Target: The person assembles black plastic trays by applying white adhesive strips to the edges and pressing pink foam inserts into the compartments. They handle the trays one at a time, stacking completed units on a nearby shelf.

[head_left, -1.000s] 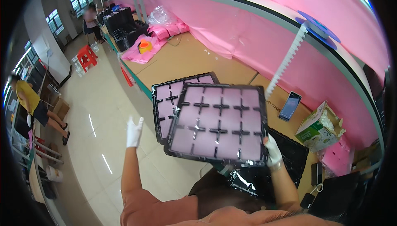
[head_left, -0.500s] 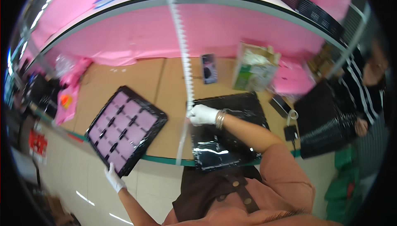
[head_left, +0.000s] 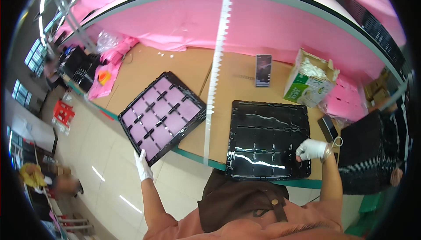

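glossy, squarish black tray (head_left: 271,137)

And there, on the left of my brown cardboard-topped bench (head_left: 186,66), sat the square black plastic tray with lilac panels (head_left: 158,112), its near corner out past the edge, right at my white-gloved left hand (head_left: 143,168)! To its right, the long white toothed strip (head_left: 217,58) ran down between it and the flat glossy black plastic tray (head_left: 269,141), with my white-gloved right hand (head_left: 312,149) over that one's right side. Behind it was the slim rectangular phone (head_left: 263,71); right of that, the green-and-white cardboard box (head_left: 307,84). Far left, the round orange tape roll (head_left: 104,77) lay on the pink sheet (head_left: 98,91).
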Motion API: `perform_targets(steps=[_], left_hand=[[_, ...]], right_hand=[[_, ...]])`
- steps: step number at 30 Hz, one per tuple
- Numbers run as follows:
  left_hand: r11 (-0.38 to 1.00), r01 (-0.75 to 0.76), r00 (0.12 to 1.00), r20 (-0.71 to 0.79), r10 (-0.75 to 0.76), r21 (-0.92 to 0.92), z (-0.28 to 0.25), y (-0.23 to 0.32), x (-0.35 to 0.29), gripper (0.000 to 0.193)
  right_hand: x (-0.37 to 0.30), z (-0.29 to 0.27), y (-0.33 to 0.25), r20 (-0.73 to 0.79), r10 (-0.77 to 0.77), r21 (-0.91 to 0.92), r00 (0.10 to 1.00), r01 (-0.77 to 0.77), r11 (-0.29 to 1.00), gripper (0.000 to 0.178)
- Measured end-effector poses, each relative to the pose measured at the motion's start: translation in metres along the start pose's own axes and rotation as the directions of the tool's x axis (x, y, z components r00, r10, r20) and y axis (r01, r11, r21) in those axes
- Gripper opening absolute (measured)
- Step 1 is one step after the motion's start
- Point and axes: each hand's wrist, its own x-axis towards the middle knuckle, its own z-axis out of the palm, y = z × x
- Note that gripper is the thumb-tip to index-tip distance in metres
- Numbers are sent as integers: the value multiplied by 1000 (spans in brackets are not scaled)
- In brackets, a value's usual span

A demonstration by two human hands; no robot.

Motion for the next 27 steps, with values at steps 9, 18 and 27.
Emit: perform_targets(steps=[9,18,27], left_hand=[[996,-30,991,131,41,-85,9,13,22,59],[986,104,992,88,-93,-130,13,26,-10,52],[983,6,995,97,12,-185,16,16,17,54]], right_hand=[[23,37,-27,-514,-49,84,857,107,991,23],[11,55,-48,-529,-71,71,845,127,989,28],[13,66,-70,-520,-174,58,837,237,970,26]])
